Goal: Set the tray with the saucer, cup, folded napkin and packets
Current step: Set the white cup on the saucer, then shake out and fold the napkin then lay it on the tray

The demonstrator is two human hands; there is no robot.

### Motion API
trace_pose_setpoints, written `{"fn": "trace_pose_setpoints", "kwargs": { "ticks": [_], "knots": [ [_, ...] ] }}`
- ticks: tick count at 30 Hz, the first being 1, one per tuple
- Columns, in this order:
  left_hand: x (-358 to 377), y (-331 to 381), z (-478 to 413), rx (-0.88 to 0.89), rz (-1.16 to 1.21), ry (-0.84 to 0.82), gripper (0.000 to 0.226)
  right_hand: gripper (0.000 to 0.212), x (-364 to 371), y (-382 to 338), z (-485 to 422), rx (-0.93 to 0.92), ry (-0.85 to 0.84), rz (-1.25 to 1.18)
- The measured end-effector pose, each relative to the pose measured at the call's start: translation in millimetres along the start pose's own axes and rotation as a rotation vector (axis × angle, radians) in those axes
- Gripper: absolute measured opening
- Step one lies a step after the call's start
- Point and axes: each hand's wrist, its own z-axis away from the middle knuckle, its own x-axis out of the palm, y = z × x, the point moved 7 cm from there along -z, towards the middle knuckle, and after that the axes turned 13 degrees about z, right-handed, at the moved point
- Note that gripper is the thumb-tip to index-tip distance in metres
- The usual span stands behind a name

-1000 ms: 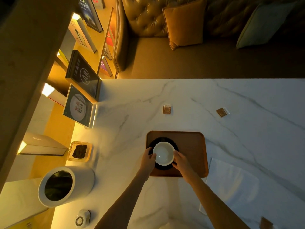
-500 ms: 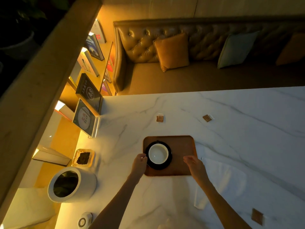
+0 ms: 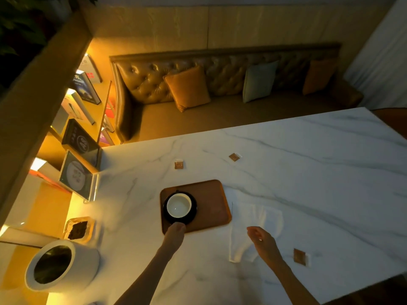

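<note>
A brown wooden tray (image 3: 212, 201) lies on the marble table. On its left half a white cup (image 3: 178, 205) stands on a black saucer (image 3: 193, 213). My left hand (image 3: 175, 234) rests at the tray's near edge, fingertips touching the saucer's rim. A white napkin (image 3: 253, 225) lies spread on the table just right of the tray. Above the napkin's near part hovers my right hand (image 3: 262, 239), fingers apart and empty. Three brown packets lie on the table: one (image 3: 178, 165) beyond the tray, one (image 3: 234, 157) farther right, one (image 3: 300, 257) near my right wrist.
A white cylindrical bin (image 3: 59, 266) and a small glass dish (image 3: 77, 230) with dark contents sit at the table's left end. An acrylic sign stand (image 3: 76, 176) is at the far left corner. A tufted sofa (image 3: 220, 84) with cushions runs behind the table.
My right hand left the cup and moved right, over the napkin. My left hand shifted to the saucer's near rim. The view tilted up and pulled back.
</note>
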Motion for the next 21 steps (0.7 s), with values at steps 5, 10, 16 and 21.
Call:
{"fn": "trace_pose_setpoints", "kwargs": {
  "ticks": [5, 10, 16, 21],
  "knots": [
    [31.4, 4.2, -7.4, -0.012, -0.020, -0.031, 0.019, 0.025, -22.0, 11.6, -2.5, 0.013, 0.008, -0.026],
    [69.6, 8.7, -16.9, -0.047, 0.001, -0.006, 0.021, 0.025, -53.1, 31.9, -16.9, 0.001, -0.038, 0.032],
    [119.2, 8.4, -21.9, -0.074, -0.011, 0.030, 0.025, 0.023, -97.5, 52.6, -63.8, -0.010, -0.078, 0.171],
    [145.4, -13.5, -21.0, -0.148, -0.088, 0.097, 0.024, 0.019, -98.7, 31.0, -120.7, -0.065, -0.103, 0.363]
  ]
}}
